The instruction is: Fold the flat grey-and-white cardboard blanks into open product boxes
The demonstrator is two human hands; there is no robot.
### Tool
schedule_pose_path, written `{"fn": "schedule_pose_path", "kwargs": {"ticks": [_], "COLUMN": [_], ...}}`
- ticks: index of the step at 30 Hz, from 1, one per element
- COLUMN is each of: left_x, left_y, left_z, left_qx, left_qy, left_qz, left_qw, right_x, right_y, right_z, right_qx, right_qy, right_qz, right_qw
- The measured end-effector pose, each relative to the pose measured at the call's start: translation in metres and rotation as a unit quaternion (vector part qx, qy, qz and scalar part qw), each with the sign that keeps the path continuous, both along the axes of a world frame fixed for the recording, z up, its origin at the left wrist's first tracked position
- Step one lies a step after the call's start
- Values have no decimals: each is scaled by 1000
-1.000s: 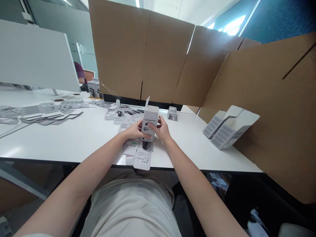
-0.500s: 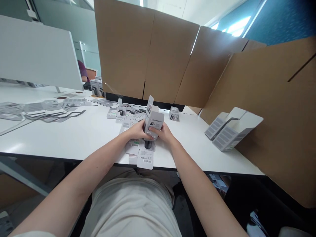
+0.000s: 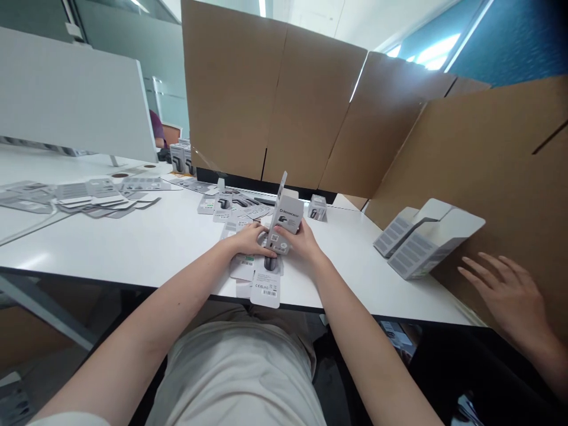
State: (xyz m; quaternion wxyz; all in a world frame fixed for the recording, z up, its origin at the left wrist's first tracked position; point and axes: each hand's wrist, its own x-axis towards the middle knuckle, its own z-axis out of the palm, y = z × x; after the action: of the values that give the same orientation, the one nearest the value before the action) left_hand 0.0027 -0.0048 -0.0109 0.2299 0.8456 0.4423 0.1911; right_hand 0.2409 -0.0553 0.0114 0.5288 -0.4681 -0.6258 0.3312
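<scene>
Upright above the front of the table, I hold a small white and grey carton box [image 3: 290, 214] with a raised flap on its left side. My right hand [image 3: 304, 241] is closed round its right side, thumb across the front. My left hand [image 3: 248, 241] grips the lower left edge, thumb along the bottom; its fingertips are partly hidden. Beneath the box lies a flat printed carton [image 3: 266, 284] with a dark product picture, its end reaching the table's front edge. More flat cartons [image 3: 243, 269] lie under and beside my left hand.
Two open carton boxes [image 3: 415, 245] lean at the right by a cardboard partition [image 3: 488, 154]. Another person's hand [image 3: 510, 296] is there, fingers spread. A small box [image 3: 317, 207] stands behind my hands. Flattened cartons [image 3: 97, 198] are piled left, below a white panel [image 3: 66, 100].
Another person's hand has come in at the right, near the open boxes. The box in my hands has turned slightly. The whole view has shifted a little.
</scene>
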Motion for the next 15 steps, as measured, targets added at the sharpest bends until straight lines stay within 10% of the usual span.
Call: {"fn": "schedule_pose_path", "kwargs": {"ticks": [7, 15], "left_x": [0, -1], "left_y": [-7, -12], "left_z": [4, 7], "left_qx": [-18, -23], "left_qy": [65, 67], "left_qz": [-3, -6], "left_qw": [998, 997], "right_x": [73, 213], "right_y": [-36, -113], "right_z": [31, -22], "right_qx": [17, -73], "right_qy": [-51, -106], "right_qz": [-187, -406], "right_qw": [981, 905]}}
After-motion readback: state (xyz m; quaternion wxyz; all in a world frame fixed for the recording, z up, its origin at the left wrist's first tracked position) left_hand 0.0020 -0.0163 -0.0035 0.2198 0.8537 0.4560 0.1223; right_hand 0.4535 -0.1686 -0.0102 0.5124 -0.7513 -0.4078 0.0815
